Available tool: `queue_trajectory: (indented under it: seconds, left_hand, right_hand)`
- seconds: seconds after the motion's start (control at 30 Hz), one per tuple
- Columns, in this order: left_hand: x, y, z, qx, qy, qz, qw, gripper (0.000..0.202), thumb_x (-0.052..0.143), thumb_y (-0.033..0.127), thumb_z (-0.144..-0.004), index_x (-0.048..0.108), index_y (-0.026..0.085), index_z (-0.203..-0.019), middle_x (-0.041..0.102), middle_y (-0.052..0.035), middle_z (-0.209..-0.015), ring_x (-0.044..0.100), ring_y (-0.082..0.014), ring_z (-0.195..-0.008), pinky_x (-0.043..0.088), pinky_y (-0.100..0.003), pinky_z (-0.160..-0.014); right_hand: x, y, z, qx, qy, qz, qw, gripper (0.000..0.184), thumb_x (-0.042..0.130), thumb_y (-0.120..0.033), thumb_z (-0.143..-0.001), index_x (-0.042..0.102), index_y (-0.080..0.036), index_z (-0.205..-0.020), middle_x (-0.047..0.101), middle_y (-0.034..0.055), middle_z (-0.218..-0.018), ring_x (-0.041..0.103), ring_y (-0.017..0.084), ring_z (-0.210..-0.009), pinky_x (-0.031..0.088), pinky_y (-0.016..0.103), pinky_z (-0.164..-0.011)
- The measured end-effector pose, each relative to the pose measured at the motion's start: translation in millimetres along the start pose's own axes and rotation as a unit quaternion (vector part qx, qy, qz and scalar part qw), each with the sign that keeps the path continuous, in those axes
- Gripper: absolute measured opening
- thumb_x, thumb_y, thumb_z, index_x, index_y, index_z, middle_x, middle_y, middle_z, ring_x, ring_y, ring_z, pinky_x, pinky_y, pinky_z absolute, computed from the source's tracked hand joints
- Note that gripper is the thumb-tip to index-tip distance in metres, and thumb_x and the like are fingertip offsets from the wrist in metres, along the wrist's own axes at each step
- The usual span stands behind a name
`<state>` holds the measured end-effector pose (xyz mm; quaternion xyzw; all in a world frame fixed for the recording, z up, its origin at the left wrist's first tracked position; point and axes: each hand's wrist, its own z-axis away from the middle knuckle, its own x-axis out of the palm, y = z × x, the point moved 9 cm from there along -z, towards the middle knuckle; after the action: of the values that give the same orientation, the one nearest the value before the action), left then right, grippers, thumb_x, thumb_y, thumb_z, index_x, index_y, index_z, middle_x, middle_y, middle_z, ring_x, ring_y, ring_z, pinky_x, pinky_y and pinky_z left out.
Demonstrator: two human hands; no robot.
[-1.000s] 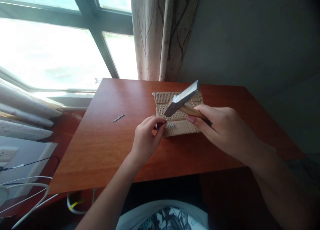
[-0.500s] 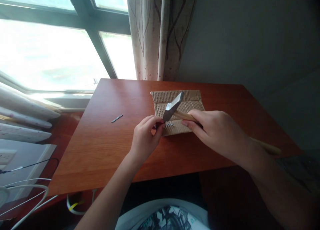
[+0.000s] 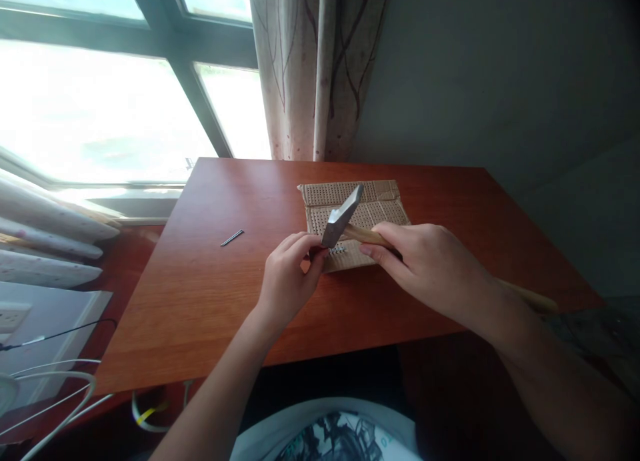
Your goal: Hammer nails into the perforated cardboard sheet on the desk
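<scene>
Right hand (image 3: 435, 267): closed around the wooden handle of the hammer (image 3: 343, 215), gripping high up, close to the head. The handle's free end shows past the wrist at the right. The metal head is tilted, its lower face down at the near left part of the cardboard sheet (image 3: 383, 204), just above the left fingertips.

Left hand (image 3: 287, 277): thumb and forefinger pressed together in a pinch at the near left corner of the cardboard, directly under the hammer face. What they pinch is too small to make out. The other fingers are curled in.

Cardboard: flat on the wooden table (image 3: 210, 301), toward its far middle, surface covered in rows of small holes. A short row of nail heads (image 3: 339, 249) sits in its near edge, just right of the pinching fingers and below the hammer head.

One loose nail (image 3: 232, 237) lies on the bare table, well apart to the left of the left hand.

Surroundings: patterned curtain (image 3: 310, 67) hangs behind the table's far edge; bright window (image 3: 100, 101) at far left; white cables (image 3: 50, 381) at near left, below table level.
</scene>
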<state>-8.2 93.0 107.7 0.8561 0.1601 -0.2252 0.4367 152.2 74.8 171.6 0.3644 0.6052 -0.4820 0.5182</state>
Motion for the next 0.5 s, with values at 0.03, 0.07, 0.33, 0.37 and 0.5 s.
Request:
queue_trajectory:
  seconds: [0.03,0.07,0.33,0.37,0.5]
  left_hand:
    - [0.3,-0.6,0.2,-0.003,-0.002,0.005,1.000,0.010,0.063,0.010,-0.088,0.065,0.020,-0.091,0.068,0.0008,-0.082,0.060,-0.0126,-0.074,0.050,-0.025,-0.069]
    - [0.7,-1.3,0.3,-0.006,-0.004,0.012,1.000,0.011,0.063,0.010,-0.088,0.065,0.020,-0.091,0.067,0.0008,-0.082,0.060,-0.0126,-0.073,0.051,-0.025,-0.069]
    - [-5.2,-8.9,6.7,-0.033,0.005,0.052,0.998,0.018,0.065,0.019,-0.088,0.069,0.022,-0.105,0.065,-0.0100,-0.124,0.062,-0.0237,-0.113,0.057,-0.036,-0.088]
    - [-4.2,-11.1,8.2,-0.035,-0.003,0.051,0.998,0.020,0.066,0.020,-0.088,0.069,0.023,-0.108,0.064,-0.0107,-0.129,0.060,-0.0254,-0.119,0.056,-0.039,-0.093]
    - [0.0,-16.9,13.2,-0.031,-0.025,0.047,0.998,0.023,0.067,0.022,-0.087,0.068,0.024,-0.110,0.059,-0.0108,-0.138,0.058,-0.0272,-0.127,0.050,-0.046,-0.107]
  right_hand:
    - [-0.1,0.2,-0.1,0.002,-0.001,-0.001,1.000,0.029,0.046,-0.042,-0.101,0.053,-0.023,-0.081,0.061,0.0003,-0.068,0.056,0.018,-0.061,0.025,0.030,-0.059]
    - [-0.3,0.4,-0.1,0.003,-0.002,-0.002,1.000,0.029,0.046,-0.042,-0.101,0.054,-0.023,-0.081,0.062,0.0004,-0.068,0.057,0.018,-0.062,0.025,0.030,-0.059]
    - [0.9,3.2,0.3,0.005,-0.003,-0.017,1.000,0.028,0.047,-0.042,-0.101,0.057,-0.023,-0.082,0.064,0.0012,-0.069,0.059,0.018,-0.063,0.027,0.029,-0.059]
    - [0.9,3.5,0.5,0.003,-0.002,-0.023,1.000,0.029,0.047,-0.042,-0.101,0.056,-0.023,-0.082,0.064,0.0009,-0.069,0.058,0.017,-0.063,0.027,0.029,-0.059]
    - [-7.5,4.0,2.3,-0.001,0.025,-0.047,0.999,0.031,0.049,-0.041,-0.101,0.051,-0.022,-0.077,0.060,-0.0011,-0.066,0.054,0.015,-0.059,0.026,0.029,-0.058]
